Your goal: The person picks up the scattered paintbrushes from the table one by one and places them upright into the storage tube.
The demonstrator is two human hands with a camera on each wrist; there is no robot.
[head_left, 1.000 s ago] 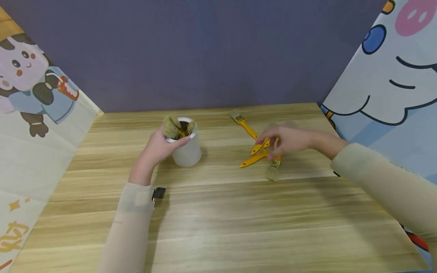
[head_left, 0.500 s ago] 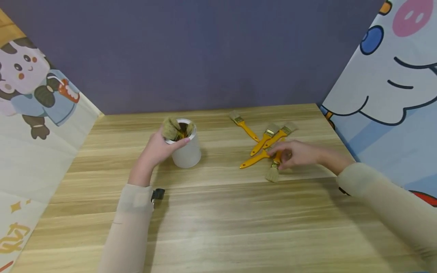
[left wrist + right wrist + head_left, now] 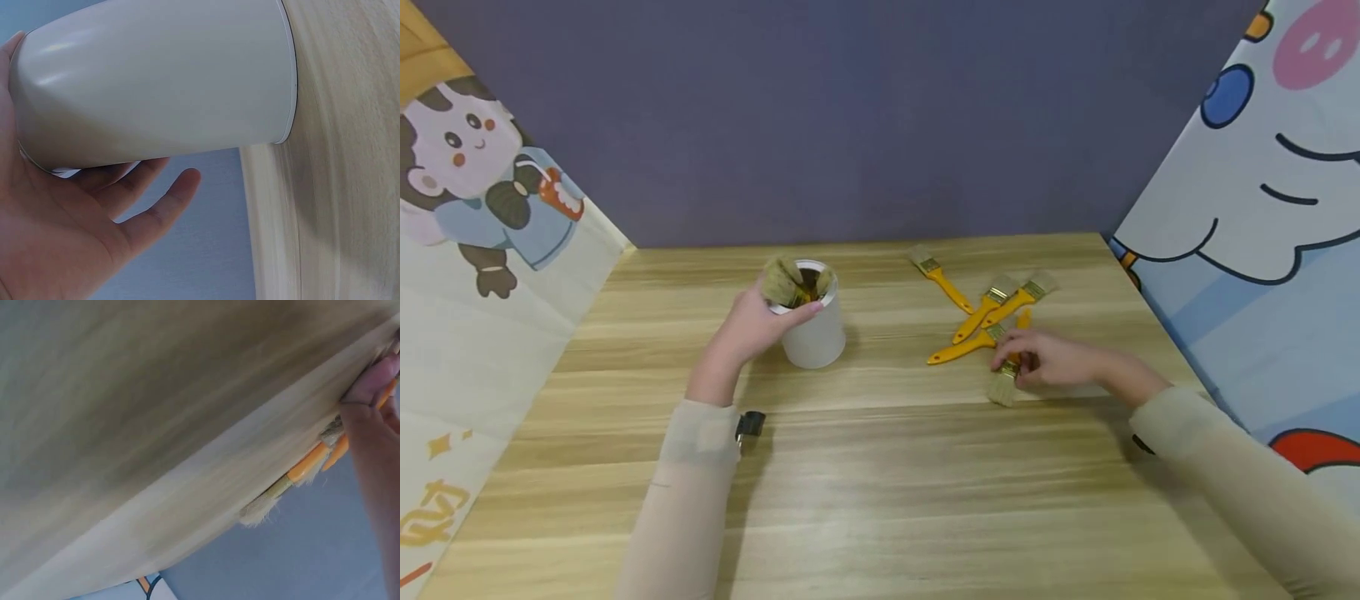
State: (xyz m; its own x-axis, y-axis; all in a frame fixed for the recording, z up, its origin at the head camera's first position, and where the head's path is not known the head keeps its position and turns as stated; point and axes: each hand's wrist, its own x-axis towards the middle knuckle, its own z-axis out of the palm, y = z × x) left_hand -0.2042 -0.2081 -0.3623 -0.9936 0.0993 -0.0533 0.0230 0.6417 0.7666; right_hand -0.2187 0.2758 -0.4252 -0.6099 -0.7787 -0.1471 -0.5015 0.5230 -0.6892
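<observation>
In the head view my left hand (image 3: 752, 321) grips a white can (image 3: 816, 340) with the thumb at its rim; the left wrist view shows fingers along the can's wall (image 3: 156, 81). Several paintbrushes (image 3: 782, 283) stand in the can, bristles up. To the right, my right hand (image 3: 1056, 360) pinches a yellow-handled paintbrush (image 3: 1002, 390) near its metal band. Its bristles point toward the front, and the fingers hide part of the handle. Just behind lie more brushes, including one with its handle (image 3: 955, 350) to the left and two crossing ones (image 3: 973, 321).
A separate paintbrush (image 3: 951, 290) lies farther back, bristles toward the wall. The wooden table (image 3: 880, 500) meets a dark purple wall (image 3: 865, 125) behind and cartoon-printed panels at both sides. The right wrist view catches brushes (image 3: 306, 464) beyond the right hand.
My right hand has come forward from over the brush pile, uncovering the two crossing brushes, and now pinches the front brush. The left hand and can keep their place.
</observation>
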